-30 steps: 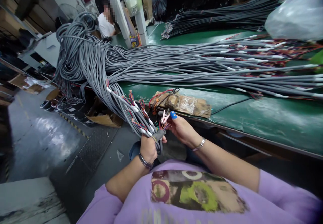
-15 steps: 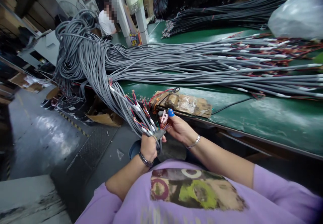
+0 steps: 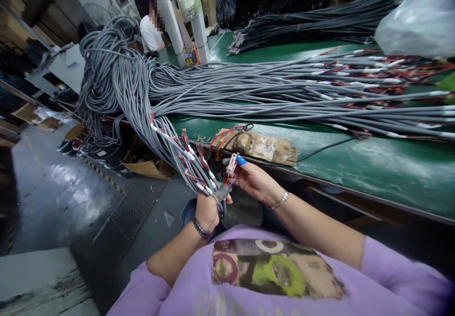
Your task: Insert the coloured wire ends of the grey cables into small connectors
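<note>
My left hand [image 3: 207, 210] is closed around the ends of several grey cables [image 3: 135, 97], with a grey cover over its thumb. Thin coloured wires [image 3: 226, 179] fan out from a cable end just above that thumb. Between the fingers of my right hand [image 3: 256, 183] is a small pale pink clip-like tool [image 3: 232, 164], right beside the fanned wires. A blue finger cover [image 3: 241, 160] sits on a digit of that hand. More cable ends with white sleeves [image 3: 192, 155] and coloured wires lie along the bundle above my left hand.
Many grey cables [image 3: 249, 86] stretch across the green table [image 3: 355, 169]. A taped cardboard piece [image 3: 272, 149] lies at its near edge with a black lead. Black cables [image 3: 302, 24] and a plastic bag [image 3: 415, 19] are at the back. A person [image 3: 151, 31] is beyond the posts.
The fanned wires have spread wider above my left thumb. The pink tool has turned more upright in my right hand. Both hands and the cable ends have shifted slightly.
</note>
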`<action>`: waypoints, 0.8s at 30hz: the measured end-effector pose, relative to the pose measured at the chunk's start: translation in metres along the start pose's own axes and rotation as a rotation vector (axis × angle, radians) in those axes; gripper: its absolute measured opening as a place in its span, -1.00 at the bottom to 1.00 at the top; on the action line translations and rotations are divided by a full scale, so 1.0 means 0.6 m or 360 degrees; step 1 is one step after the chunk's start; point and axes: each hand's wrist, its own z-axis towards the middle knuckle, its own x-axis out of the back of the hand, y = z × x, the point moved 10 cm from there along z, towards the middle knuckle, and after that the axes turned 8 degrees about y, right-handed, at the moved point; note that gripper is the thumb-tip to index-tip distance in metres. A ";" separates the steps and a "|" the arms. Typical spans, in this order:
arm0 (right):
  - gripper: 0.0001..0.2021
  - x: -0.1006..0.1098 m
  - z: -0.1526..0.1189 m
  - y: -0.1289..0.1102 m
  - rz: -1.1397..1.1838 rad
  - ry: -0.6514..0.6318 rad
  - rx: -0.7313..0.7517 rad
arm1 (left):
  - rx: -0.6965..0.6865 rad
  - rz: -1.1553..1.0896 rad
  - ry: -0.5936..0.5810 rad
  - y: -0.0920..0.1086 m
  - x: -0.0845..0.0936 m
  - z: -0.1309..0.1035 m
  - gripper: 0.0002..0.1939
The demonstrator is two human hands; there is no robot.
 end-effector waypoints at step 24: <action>-0.67 -0.001 0.006 -0.014 0.0070 0.0182 0.0125 | 0.0095 -0.0015 0.0014 -0.012 -0.011 0.015 -0.76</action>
